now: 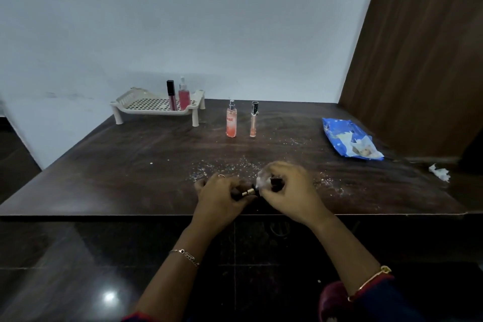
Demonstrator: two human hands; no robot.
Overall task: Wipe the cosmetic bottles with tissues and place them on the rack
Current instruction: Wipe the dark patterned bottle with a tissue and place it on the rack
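Observation:
Near the table's front edge my left hand (220,195) grips a small dark cosmetic tube with a gold band (248,192), held sideways. My right hand (288,191) pinches a crumpled white tissue (262,181) against the tube's right end; most of the tube is hidden by my fingers. A cream perforated rack (156,106) stands at the back left and holds a dark-capped lip gloss (171,95) and a pink dropper bottle (183,97). An orange spray bottle (231,120) and a slim peach tube with a black cap (254,119) stand upright on the table right of the rack.
A blue tissue packet (349,140) lies at the right of the dark wooden table (117,165). A used tissue scrap (440,172) sits near the right edge. White crumbs are scattered around my hands. A brown wooden panel (418,47) rises at the right.

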